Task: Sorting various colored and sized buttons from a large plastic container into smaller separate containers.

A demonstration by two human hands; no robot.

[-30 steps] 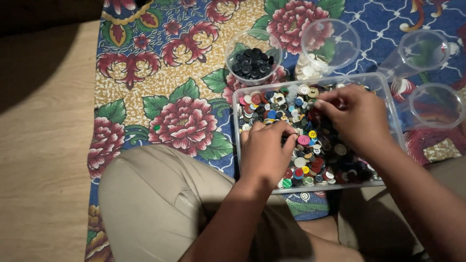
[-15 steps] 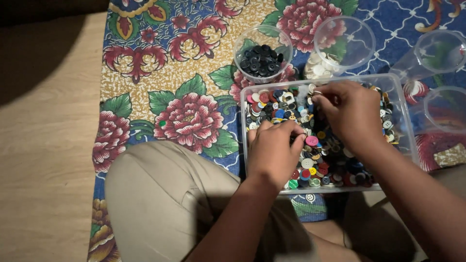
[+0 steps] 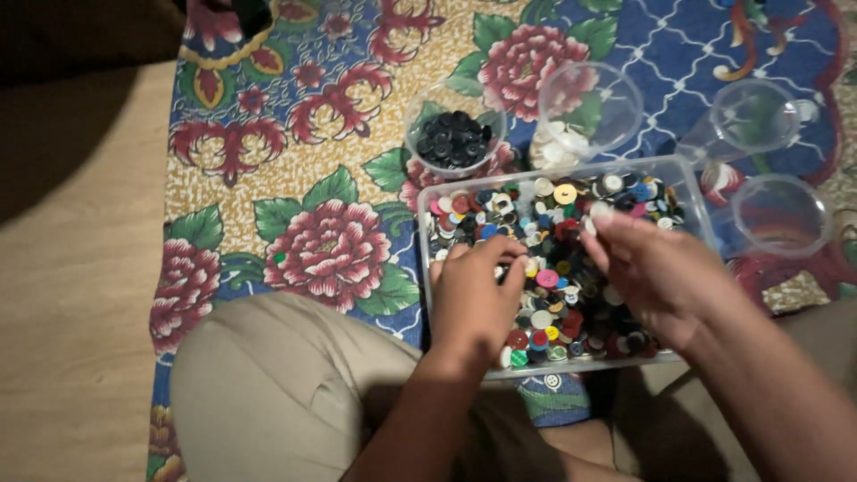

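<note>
A clear plastic tray (image 3: 425, 214) holds a heap of mixed coloured buttons (image 3: 558, 268) on a flowered cloth. My left hand (image 3: 473, 299) lies palm down on the buttons at the tray's near left. Its fingers are curled into the pile, and what is under them is hidden. My right hand (image 3: 656, 268) hovers over the tray's right half, its fingertips pinched together on a small pale button (image 3: 595, 212). Just beyond the tray, a clear cup (image 3: 453, 138) holds black buttons. A tilted clear cup (image 3: 585, 107) next to it has white buttons at its foot.
Two more clear cups, one (image 3: 745, 116) at the far right and one (image 3: 781, 214) right of the tray, look empty. The flowered cloth (image 3: 321, 250) covers the floor. Bare wooden floor (image 3: 80, 295) lies to the left. My knee in beige trousers (image 3: 268, 393) is near the tray.
My right hand has come back from the tray's far edge toward its middle right. My left hand has stayed on the near-left buttons. The view has shifted slightly.
</note>
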